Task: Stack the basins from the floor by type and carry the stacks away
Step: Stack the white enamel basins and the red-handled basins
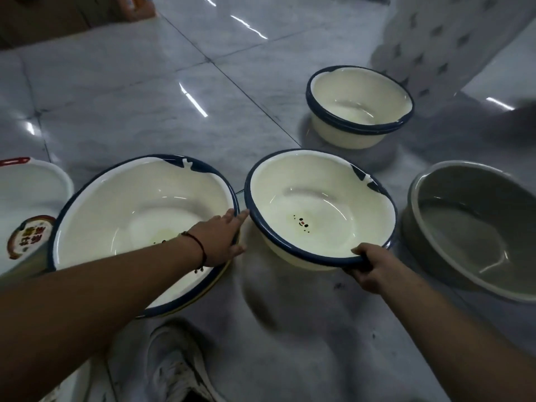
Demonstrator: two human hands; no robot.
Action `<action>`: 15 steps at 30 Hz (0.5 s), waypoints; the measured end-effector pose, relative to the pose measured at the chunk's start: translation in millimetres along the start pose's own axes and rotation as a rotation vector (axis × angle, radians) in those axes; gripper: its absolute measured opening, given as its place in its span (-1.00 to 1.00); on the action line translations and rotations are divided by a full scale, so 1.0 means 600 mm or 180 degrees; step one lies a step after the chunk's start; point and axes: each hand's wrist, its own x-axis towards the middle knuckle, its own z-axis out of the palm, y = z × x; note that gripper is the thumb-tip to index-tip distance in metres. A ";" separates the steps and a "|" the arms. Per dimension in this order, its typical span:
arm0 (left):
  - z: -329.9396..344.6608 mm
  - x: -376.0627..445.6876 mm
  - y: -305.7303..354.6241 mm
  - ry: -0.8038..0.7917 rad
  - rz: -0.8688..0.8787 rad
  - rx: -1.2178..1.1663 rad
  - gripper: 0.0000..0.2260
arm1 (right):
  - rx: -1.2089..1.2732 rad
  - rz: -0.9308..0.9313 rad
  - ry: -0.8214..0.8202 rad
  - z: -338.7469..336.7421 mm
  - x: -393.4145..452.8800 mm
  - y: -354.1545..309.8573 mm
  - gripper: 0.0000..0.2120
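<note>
A cream basin with a dark blue rim [316, 198] is tilted and lifted off the floor in the middle; my right hand [368, 268] grips its near rim. A larger cream basin with the same blue rim [121, 207] sits on the floor to the left, over another rim that shows beneath its near edge. My left hand [220, 242] reaches across its right rim, fingers stretched toward the held basin's left edge. Farther back, a small stack of cream blue-rimmed basins [359, 111] rests on the tiles.
A grey-green basin [475, 236] lies at the right. A white basin with a red handle and a round label [29, 198] is at the left edge. A white patterned panel [441, 36] leans at the back right. My white shoe [177, 369] is below.
</note>
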 end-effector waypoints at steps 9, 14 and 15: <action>-0.102 -0.117 -0.001 0.0584 -0.0226 -0.2288 -0.33 | -0.0670 -0.0649 -0.0133 -0.029 -0.190 -0.051 -0.92; -0.103 -0.226 -0.046 0.1952 -0.0637 -0.2351 -0.51 | -0.1141 -0.0915 -0.0444 0.058 -0.284 -0.036 -0.91; -0.097 -0.252 -0.065 0.2070 -0.0723 -0.2256 -0.53 | -0.1192 -0.0920 -0.0535 0.085 -0.297 -0.026 -0.94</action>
